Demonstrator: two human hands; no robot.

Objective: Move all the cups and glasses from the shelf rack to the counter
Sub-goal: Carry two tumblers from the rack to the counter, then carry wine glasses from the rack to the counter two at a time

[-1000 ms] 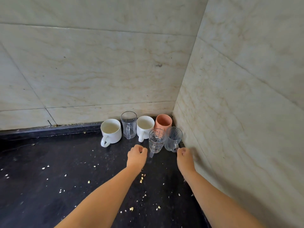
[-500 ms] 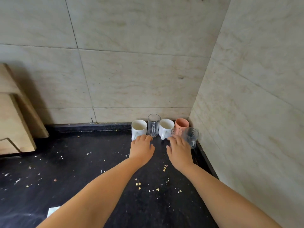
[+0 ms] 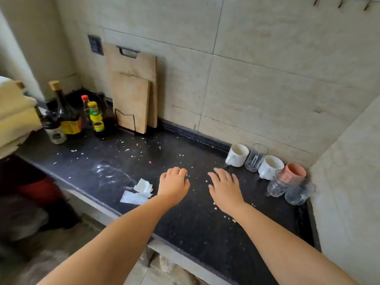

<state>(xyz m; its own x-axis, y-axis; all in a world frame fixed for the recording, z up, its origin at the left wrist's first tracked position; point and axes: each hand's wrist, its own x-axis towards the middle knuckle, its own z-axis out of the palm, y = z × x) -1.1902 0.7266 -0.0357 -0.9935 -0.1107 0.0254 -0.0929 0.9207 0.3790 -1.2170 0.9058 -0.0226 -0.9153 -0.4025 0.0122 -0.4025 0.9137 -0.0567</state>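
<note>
At the frame's right, two white mugs (image 3: pixel 236 154), three glass cups (image 3: pixel 256 156) and a pink cup (image 3: pixel 295 171) stand clustered on the counter (image 3: pixel 185 219), so delivery looks largely done, while left hand (image 3: pixel 173 185) and right hand (image 3: pixel 225 189) hover empty, fingers relaxed, no rack visible.

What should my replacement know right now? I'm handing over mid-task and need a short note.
Left hand: fingers loosely curled, no grip on anything, over the black stone counter.
Right hand: open, empty.
Done: six vessels stand in the counter's right corner: two white ceramic mugs, tall clear glass, terracotta plastic cup, two clear glass mugs.
Left: the shelf rack is out of view; check it for more.
</note>
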